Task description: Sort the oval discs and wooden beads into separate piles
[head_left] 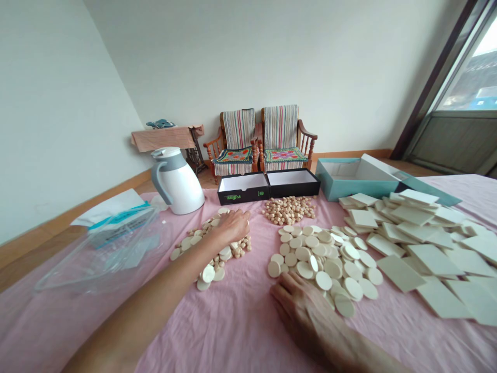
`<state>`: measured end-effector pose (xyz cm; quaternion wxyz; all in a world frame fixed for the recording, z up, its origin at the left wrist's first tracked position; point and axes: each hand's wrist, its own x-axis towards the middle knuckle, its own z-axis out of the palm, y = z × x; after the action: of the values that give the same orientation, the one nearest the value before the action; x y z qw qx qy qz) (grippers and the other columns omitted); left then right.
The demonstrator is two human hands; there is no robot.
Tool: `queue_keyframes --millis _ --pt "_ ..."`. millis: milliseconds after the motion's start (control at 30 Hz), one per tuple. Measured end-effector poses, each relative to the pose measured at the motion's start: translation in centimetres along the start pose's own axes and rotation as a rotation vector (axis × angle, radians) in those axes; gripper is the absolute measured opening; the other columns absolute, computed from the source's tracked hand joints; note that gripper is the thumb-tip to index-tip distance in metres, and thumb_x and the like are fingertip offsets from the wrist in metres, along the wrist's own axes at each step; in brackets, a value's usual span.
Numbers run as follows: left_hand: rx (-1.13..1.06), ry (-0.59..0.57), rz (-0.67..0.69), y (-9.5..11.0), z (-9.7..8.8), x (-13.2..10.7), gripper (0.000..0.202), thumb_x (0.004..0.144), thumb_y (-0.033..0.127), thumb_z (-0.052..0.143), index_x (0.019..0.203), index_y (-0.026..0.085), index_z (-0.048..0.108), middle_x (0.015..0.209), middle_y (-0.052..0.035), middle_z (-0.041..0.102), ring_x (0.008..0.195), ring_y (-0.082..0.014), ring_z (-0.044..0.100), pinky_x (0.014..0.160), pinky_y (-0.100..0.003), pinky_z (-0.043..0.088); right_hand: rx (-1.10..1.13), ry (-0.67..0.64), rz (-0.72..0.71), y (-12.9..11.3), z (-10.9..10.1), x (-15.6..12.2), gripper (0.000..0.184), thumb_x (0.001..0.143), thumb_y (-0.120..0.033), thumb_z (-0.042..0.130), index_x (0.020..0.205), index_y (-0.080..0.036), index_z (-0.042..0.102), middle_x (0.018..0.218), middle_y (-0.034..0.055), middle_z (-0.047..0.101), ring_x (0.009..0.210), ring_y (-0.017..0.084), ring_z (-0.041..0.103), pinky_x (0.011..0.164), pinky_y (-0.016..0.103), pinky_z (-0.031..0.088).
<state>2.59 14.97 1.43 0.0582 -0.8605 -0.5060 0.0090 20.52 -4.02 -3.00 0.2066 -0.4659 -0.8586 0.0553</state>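
Observation:
My left hand (233,226) reaches into a mixed pile of pale round wooden discs (208,273) and small wooden beads (243,248). Its fingers are curled downward, and what they hold, if anything, is hidden. At the near edge of a larger heap of pale round discs (333,268) rests my right hand (301,305). The fingers there are bent and pressed together against the cloth, with their tips out of sight. Behind the disc heap lies a pile of small wooden beads (289,210).
Two black open boxes (244,196) stand behind the beads, near a teal box (359,181). Square pale tiles (435,259) are heaped at right. A white jug (180,186) and clear plastic packaging (104,254) occupy the left of the pink cloth (229,326).

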Motion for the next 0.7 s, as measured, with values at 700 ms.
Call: queue_keyframes --millis 700 --pt "-0.116 0.029 0.109 -4.8 -2.6 -7.5 0.014 0.077 0.012 0.051 0.081 0.018 0.063 0.09 -0.0062 0.068 0.088 -0.022 0.062 0.077 -0.03 0.046 0.009 -0.003 -0.025 -0.3 -0.4 0.0 0.022 0.091 -0.008 0.039 0.077 -0.017 0.054 0.083 0.0036 0.053 0.075 0.015 0.047 0.068 0.029 0.038"
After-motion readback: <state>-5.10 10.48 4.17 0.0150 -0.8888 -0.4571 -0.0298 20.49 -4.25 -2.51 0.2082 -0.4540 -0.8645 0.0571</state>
